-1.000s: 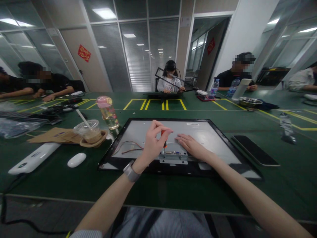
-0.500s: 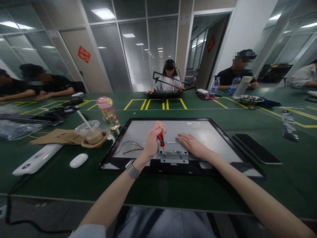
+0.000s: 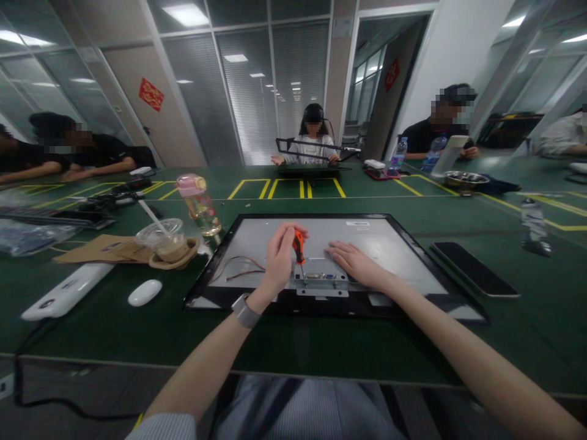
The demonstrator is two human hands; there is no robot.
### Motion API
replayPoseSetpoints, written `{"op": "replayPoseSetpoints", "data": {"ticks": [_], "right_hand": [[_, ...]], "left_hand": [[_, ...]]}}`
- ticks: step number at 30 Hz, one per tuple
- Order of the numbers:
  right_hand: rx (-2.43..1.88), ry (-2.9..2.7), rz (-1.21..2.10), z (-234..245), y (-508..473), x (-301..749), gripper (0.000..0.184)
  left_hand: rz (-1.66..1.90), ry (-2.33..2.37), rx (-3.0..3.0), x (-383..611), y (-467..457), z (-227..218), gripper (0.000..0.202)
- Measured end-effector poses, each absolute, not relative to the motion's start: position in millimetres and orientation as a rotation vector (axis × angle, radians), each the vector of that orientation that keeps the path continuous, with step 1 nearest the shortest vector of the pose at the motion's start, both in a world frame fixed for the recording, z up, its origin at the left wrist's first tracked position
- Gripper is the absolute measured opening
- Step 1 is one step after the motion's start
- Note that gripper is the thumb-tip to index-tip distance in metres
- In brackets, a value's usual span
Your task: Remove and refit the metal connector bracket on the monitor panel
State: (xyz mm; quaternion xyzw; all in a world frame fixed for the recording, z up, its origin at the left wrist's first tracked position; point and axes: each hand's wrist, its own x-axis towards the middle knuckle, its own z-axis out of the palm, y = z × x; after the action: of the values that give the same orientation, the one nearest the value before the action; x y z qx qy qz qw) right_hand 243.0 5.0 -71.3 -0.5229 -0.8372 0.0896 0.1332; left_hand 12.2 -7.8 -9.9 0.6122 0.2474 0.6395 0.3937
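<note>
A flat screen panel (image 3: 403, 256) with a black frame lies on the table, its grey back facing up. Near its front edge sits a metal bracket (image 3: 321, 291) with a row of ports. My left hand (image 3: 279, 256) is closed around the top of an orange and black screwdriver (image 3: 299, 247), which stands almost upright with its tip at the bracket's left end. Just right of the bracket, my right hand (image 3: 355, 263) rests on the panel, fingers stretched out and holding nothing. Thin wires (image 3: 241, 269) lie on the panel left of my left hand.
A phone (image 3: 474, 269) lies to the panel's right. To its left are a white oval case (image 3: 145, 293), a plastic cup (image 3: 167, 235) in a carrier, a pink-lided bottle (image 3: 202, 208) and a white power bank-like device (image 3: 68, 293). Across the table a person (image 3: 314, 143) handles a black frame.
The fingers of my left hand have shifted on the screwdriver, showing more of its orange handle, and the handle stands more upright. My right hand stays in place. The view has tilted slightly.
</note>
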Motion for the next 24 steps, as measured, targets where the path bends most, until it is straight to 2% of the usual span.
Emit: {"op": "replayPoseSetpoints", "data": {"ticks": [5,16,24], "right_hand": [[-1.511,-2.416,0.234,-73.6,6.0,244.1,0.056],[-1.525,-2.422,0.244,-73.1,6.3,244.2,0.059],[-1.507,-2.44,0.24,-69.7,4.1,243.6,0.057]], "left_hand": [[1.831,0.818,1.762,12.4,-17.9,-5.7,0.023],[1.497,0.548,1.593,8.3,-4.5,-11.3,0.032],[1.709,0.712,1.686,9.8,-8.3,-6.2,0.008]]}}
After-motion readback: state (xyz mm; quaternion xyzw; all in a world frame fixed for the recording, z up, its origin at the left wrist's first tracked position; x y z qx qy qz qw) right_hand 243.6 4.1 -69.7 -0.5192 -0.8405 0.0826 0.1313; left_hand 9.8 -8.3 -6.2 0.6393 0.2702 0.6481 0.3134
